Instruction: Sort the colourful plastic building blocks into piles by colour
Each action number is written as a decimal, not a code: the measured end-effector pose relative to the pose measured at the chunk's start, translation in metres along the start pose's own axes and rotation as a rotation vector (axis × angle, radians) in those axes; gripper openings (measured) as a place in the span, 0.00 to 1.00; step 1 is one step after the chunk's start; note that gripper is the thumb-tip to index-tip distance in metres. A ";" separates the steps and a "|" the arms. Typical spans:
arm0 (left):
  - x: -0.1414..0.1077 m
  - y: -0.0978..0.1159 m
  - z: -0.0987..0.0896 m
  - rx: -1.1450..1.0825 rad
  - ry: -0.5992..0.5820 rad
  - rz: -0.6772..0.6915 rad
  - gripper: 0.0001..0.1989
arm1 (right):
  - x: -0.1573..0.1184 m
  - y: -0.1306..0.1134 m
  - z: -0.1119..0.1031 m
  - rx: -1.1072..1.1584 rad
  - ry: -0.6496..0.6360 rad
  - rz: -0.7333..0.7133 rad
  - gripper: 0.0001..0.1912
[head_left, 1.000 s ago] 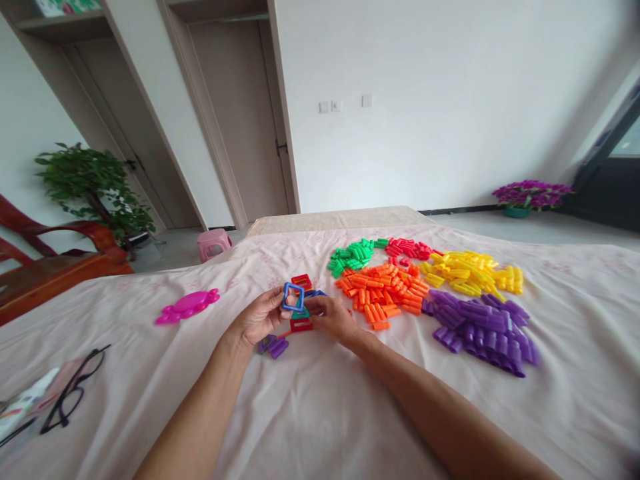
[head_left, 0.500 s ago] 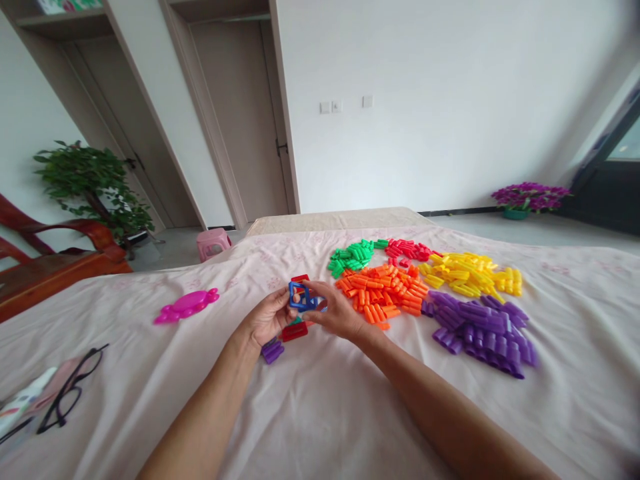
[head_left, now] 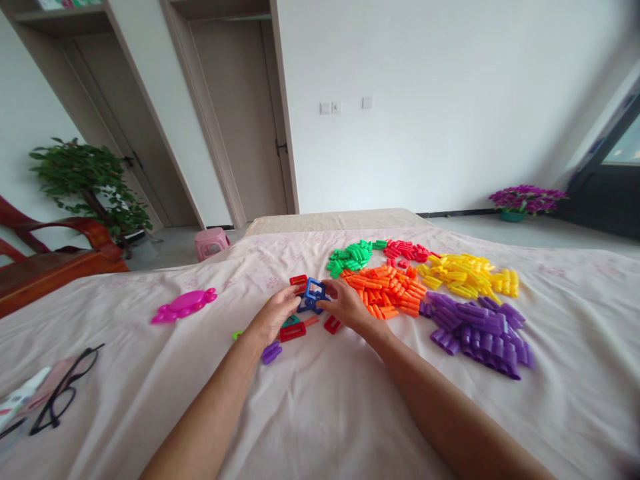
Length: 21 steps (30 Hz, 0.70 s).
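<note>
Several joined blue plastic frame-shaped building pieces [head_left: 311,305] are between my hands, above the cloth. My right hand [head_left: 347,305] pinches their right side with thumb and fingers. On the other side, the fingertips of my left hand [head_left: 277,312] are closed at the left edge of the blue pieces. Red frame pieces [head_left: 293,333] lie under and around my hands, with a teal piece [head_left: 291,321] beside one of them. Small purple tubes [head_left: 271,352] rest below my left wrist, and a lime-green piece [head_left: 237,335] peeks out left of it.
Heaps of orange [head_left: 387,290], green [head_left: 350,257], red [head_left: 409,251], yellow [head_left: 460,273] and purple tubes [head_left: 483,330] spread to the right on the cloth [head_left: 310,413]. A pink candy-shaped item [head_left: 185,305] and black glasses [head_left: 65,393] lie left. Beyond stands a pink stool [head_left: 211,243].
The blue pieces have moved slightly right and turned in my hands. My left hand has shifted down a little, and a red piece under my right hand now shows.
</note>
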<state>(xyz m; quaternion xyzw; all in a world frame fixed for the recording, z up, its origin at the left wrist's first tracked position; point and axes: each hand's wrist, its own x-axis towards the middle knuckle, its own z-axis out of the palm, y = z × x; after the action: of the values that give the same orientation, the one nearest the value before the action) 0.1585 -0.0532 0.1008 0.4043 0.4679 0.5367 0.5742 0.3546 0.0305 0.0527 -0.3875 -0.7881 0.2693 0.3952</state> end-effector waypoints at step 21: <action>0.009 -0.009 -0.010 0.176 0.029 -0.121 0.17 | -0.004 -0.001 -0.001 0.033 -0.124 0.097 0.23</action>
<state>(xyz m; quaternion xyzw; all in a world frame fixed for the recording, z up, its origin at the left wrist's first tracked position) 0.1506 -0.0457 0.0882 0.4161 0.5452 0.4636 0.5609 0.3564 0.0271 0.0520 -0.4015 -0.7868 0.3244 0.3385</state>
